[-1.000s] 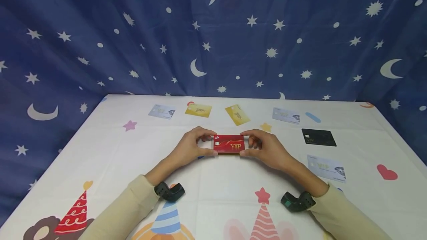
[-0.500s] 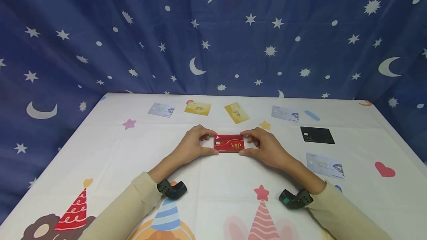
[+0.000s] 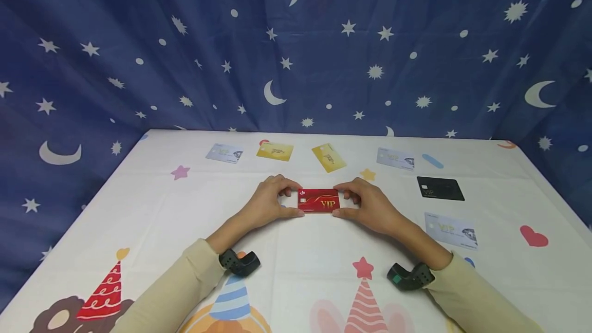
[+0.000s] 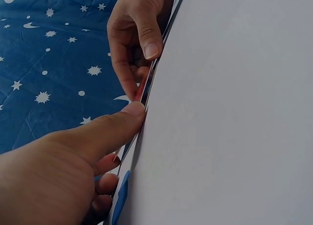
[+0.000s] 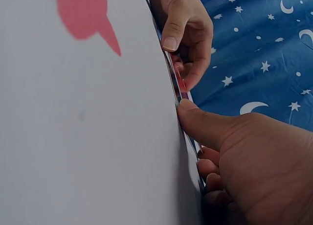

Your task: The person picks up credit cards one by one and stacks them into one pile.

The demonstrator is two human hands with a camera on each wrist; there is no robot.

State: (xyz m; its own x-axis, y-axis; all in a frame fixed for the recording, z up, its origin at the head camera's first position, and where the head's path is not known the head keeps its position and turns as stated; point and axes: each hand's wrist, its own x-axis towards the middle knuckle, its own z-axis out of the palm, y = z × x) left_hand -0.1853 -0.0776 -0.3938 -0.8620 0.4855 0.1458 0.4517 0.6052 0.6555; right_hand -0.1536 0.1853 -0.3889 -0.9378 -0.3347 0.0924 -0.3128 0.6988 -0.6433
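Note:
In the head view, a red VIP card (image 3: 319,201) lies flat between both hands at the middle of the table. The left hand (image 3: 264,200) pinches its left end, thumb at the near corner and forefinger at the far corner. At the other end, the right hand (image 3: 373,205) pinches it the same way. A thin edge shows beneath the red face along the near side. Seen from the left wrist, the left thumb (image 4: 117,124) presses on a thin layered edge, close over the white cloth. The right thumb (image 5: 203,122) does likewise in its own wrist view.
Behind the hands lie a silver card (image 3: 224,153), two gold cards (image 3: 275,151) and another silver card (image 3: 395,159). To the right are a black card (image 3: 440,188) and a silver card (image 3: 450,230). A starry blue curtain (image 3: 324,55) hangs behind the table.
The left hand and forearm have shifted slightly to the right. The strip showing under the red card's near edge looks thinner than a second ago. Both hands keep hold of the card.

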